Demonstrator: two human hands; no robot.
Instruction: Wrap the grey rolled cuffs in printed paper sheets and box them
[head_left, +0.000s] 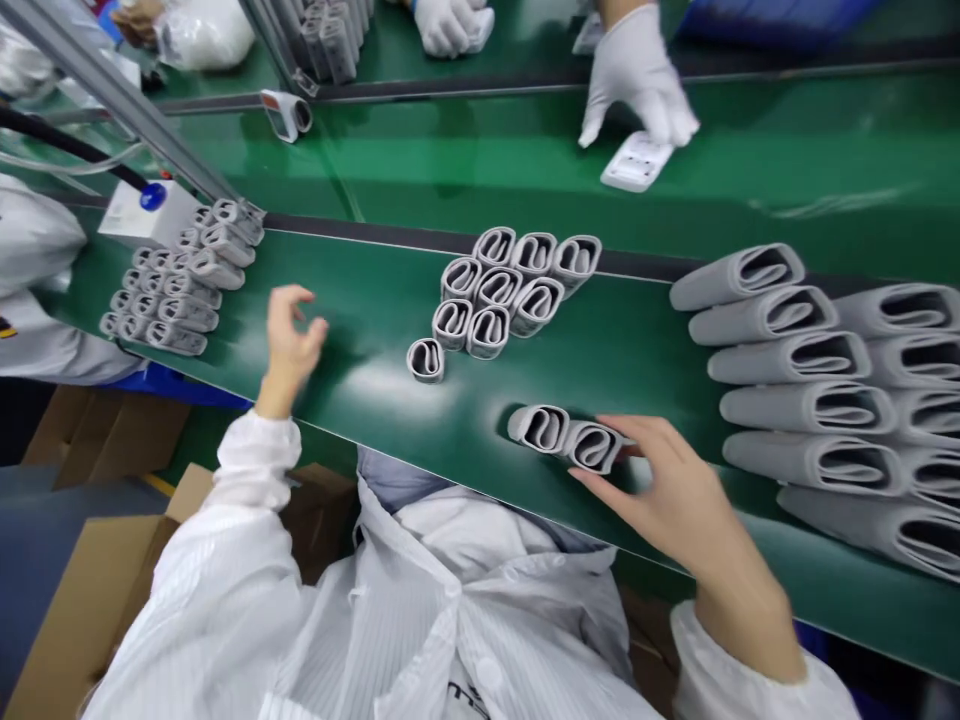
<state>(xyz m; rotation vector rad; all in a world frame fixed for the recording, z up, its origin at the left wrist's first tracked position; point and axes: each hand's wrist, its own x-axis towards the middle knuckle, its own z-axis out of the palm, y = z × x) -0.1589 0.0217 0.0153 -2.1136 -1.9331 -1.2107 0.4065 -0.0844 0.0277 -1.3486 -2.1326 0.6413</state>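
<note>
Thumb and fingers of my right hand (660, 480) pinch a rolled grey cuff (595, 446) near the table's front edge. Another rolled cuff (544, 428) stands against its left side. My left hand (292, 340) is raised over the green table (360, 400), fingers curled but apart, with nothing in it. Between the hands, a single rolled cuff (426, 360) stands just in front of a cluster of upright rolled cuffs (499, 288).
Larger folded grey cuffs (817, 410) lie stacked at the right. More rolls (180, 280) stand at the far left beside a white box (150, 212). Across the green belt, a person's gloved hand (637, 80) touches a white device (636, 162). Cardboard boxes (97, 590) sit below left.
</note>
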